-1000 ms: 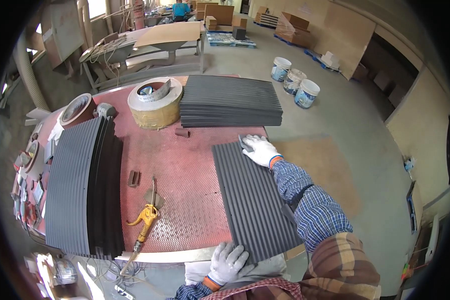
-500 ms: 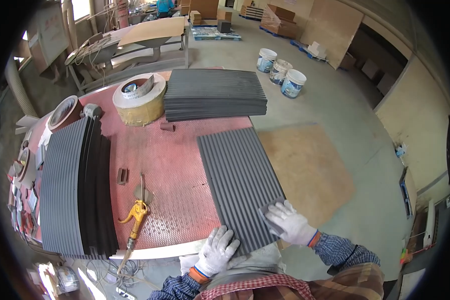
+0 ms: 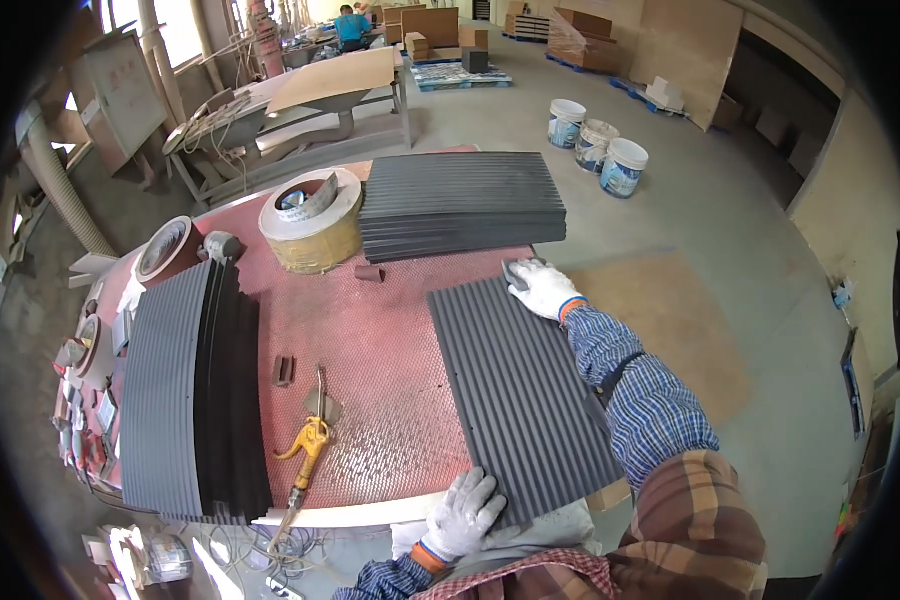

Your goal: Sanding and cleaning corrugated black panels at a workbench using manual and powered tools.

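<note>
A dark grey ribbed panel (image 3: 520, 390) lies slanted at the right side of the red mesh-topped table (image 3: 370, 410). My left hand (image 3: 465, 515), in a white glove, holds the panel's near left corner, its fingers curled over the edge. At the far right corner, my gloved right hand (image 3: 547, 290) grips a small dark grey sanding pad (image 3: 515, 272) against the ribs. My right arm reaches along the panel's right edge. The underside of the pad is hidden.
Stacks of ribbed panels stand at the left (image 3: 170, 390) and far side (image 3: 460, 195). A tape roll (image 3: 313, 240), a yellow air blow gun (image 3: 310, 440) with hose and small brown blocks (image 3: 284, 371) lie between. Buckets (image 3: 625, 168) stand on the floor beyond.
My right hand has slid the pad from the panel's near right part to its far right corner. My left hand stays at the near corner. The whole view has shifted slightly.
</note>
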Action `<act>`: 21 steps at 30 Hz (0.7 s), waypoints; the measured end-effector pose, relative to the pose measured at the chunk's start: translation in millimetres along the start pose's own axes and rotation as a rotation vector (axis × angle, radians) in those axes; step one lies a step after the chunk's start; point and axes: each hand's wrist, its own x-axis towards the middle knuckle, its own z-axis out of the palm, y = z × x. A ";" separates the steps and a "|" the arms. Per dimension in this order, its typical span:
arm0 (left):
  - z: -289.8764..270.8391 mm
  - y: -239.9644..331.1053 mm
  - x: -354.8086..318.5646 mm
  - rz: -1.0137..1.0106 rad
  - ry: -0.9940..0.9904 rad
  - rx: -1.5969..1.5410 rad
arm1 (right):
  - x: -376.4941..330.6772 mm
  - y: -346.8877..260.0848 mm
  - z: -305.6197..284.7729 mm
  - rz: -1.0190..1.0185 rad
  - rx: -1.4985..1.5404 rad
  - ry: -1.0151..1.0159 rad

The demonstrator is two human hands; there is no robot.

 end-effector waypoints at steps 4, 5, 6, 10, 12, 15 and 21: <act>1.5 -0.9 6.4 0.003 0.005 -0.034 | -47.2 6.4 16.1 -0.065 -0.097 0.072; 1.5 -0.9 8.1 0.000 0.017 -0.024 | -73.0 9.1 21.5 -0.095 -0.089 0.095; 2.0 -0.7 7.2 -0.002 0.031 -0.013 | -104.3 3.0 17.6 -0.128 -0.086 0.090; -0.1 -4.2 5.4 0.007 0.055 0.004 | -227.6 -27.4 12.4 -0.167 -0.139 0.010; 1.4 -5.3 2.1 0.007 0.053 0.010 | -271.4 -37.6 5.8 -0.120 -0.166 -0.085; -1.4 -4.8 5.0 0.021 0.019 -0.016 | -271.1 -36.3 2.2 -0.067 -0.165 -0.151; -2.6 -0.3 -0.4 0.008 -0.013 -0.010 | -115.0 6.4 14.1 -0.095 -0.032 0.064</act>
